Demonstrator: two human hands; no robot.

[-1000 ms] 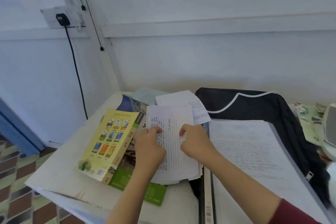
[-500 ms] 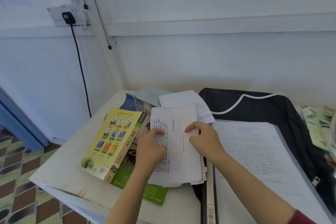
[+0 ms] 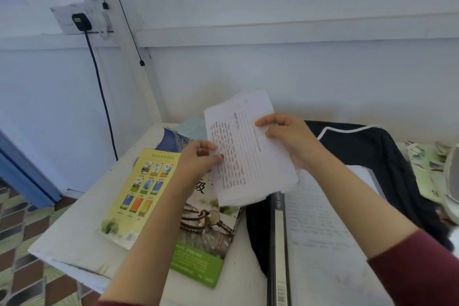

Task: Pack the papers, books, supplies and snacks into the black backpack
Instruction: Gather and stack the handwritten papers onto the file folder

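1. My left hand (image 3: 198,159) pinches the left edge of the paper stack (image 3: 250,156), thumb on top & fingers curled under. Grip is closed on it.
2. My right hand (image 3: 288,136) holds the stack's right edge near the upper corner, fingers curled round it.
3. Stack sits btwn both hands, lifted clear of the table (image 3: 74,226) & tilted, top end leaning away to the right. Top sheet is lined, w/ handwriting down the side nearest my left hand. Too blurred to read.
4. Black backpack (image 3: 367,154) lies flat just beyond & right of my right hand, white piping along one edge. The papers are in my hands, not in it.
5. Under my right forearm lies an open file (image 3: 320,231) w/ a big white written page. Its dark spine (image 3: 279,243) runs back from just under the stack's lower edge. The file lies on the backpack.
6. Yellow book (image 3: 141,196) lies just left of my left wrist. Green book (image 3: 206,238) is under & right of that forearm. My arm hides where they meet.
7. Blue book (image 3: 171,140) & a pale sheet (image 3: 195,126) lie just beyond my left hand, partly behind the stack.
8. Well right of my right hand, past the backpack: green printed papers (image 3: 427,169), blurry.
9. On the wall far beyond & left of my left hand: a socket (image 3: 79,20) w/ a black cable (image 3: 101,92) hanging down.
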